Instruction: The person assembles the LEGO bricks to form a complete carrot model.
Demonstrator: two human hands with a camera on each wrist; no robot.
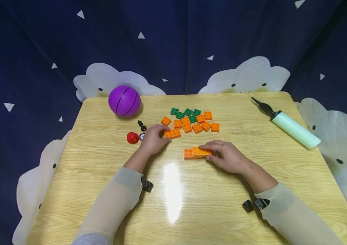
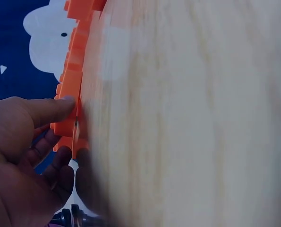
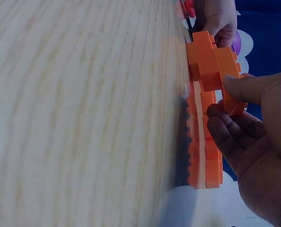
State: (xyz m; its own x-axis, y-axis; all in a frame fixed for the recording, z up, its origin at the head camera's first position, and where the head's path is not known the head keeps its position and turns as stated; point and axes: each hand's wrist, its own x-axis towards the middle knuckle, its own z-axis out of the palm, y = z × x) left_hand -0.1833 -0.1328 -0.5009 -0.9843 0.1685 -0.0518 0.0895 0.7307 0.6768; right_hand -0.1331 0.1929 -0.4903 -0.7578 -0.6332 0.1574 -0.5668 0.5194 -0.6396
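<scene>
My left hand (image 1: 154, 139) pinches a long orange building brick (image 1: 172, 133) at its left end, near the front of the loose bricks. In the left wrist view the thumb lies against that orange brick (image 2: 68, 106), close to the tabletop. Nearer to me, my right hand (image 1: 226, 157) grips the right end of a few joined orange bricks (image 1: 188, 153). The right wrist view shows the thumb on the upper brick (image 3: 229, 71) of this stepped stack, fingers curled under its other side. Loose orange bricks (image 1: 197, 128) lie just beyond both hands.
Several green bricks (image 1: 188, 112) lie behind the orange ones. Left of them are a black chess-like piece (image 1: 142, 126), a red cap-shaped piece (image 1: 132, 137) and a purple ball (image 1: 125, 101). A pale green hand pump (image 1: 296, 128) lies at the table's (image 1: 210, 211) right edge.
</scene>
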